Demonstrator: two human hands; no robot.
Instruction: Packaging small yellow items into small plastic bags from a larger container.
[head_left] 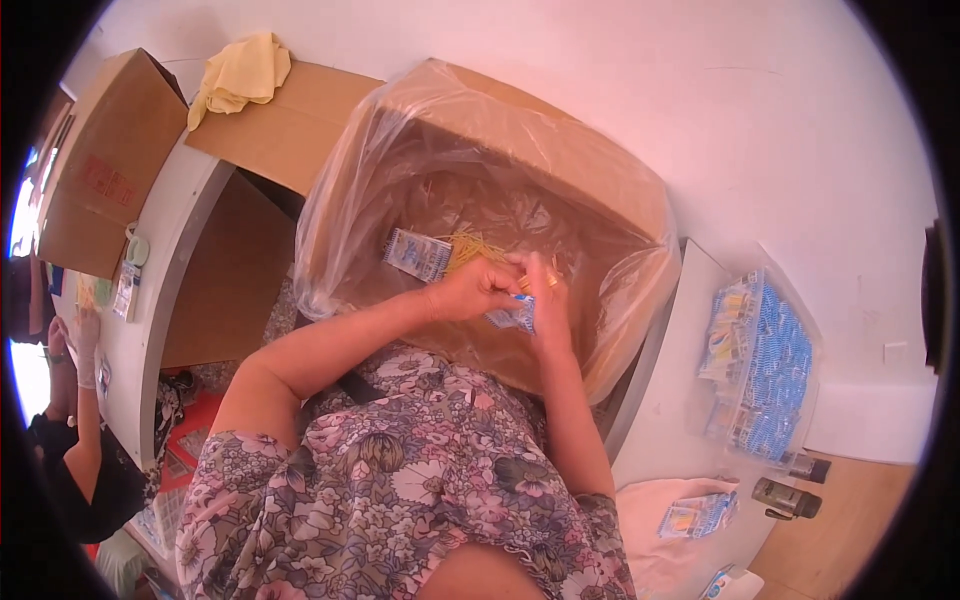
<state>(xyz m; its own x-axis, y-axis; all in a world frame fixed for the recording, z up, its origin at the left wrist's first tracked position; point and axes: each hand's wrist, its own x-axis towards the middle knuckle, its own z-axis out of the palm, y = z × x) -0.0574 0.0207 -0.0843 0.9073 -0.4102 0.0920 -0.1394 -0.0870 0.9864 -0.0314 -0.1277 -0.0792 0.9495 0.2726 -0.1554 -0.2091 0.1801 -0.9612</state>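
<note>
Over the open, plastic-lined cardboard box [335,210], both my hands meet around a small blue-and-white packet [512,317]. Bent fingers of my left hand [480,288] pinch at its upper edge. My right hand [549,305] closes round its right side, and something thin and yellow shows by those fingers. Part of the packet is hidden by the hands. Beyond my left hand, a bundle of thin yellow bands or sticks [470,249] lies in the box. Beside it is a stack of blue-edged packets [417,254].
To the right, a clear bin [765,365] holds many blue packets. Nearer lie a pink cloth [645,535] with packets on it and a dark bottle [787,498]. At left, a yellow cloth [242,75] rests on a box flap; a co-worker's gloved hand [88,335] is at a white table.
</note>
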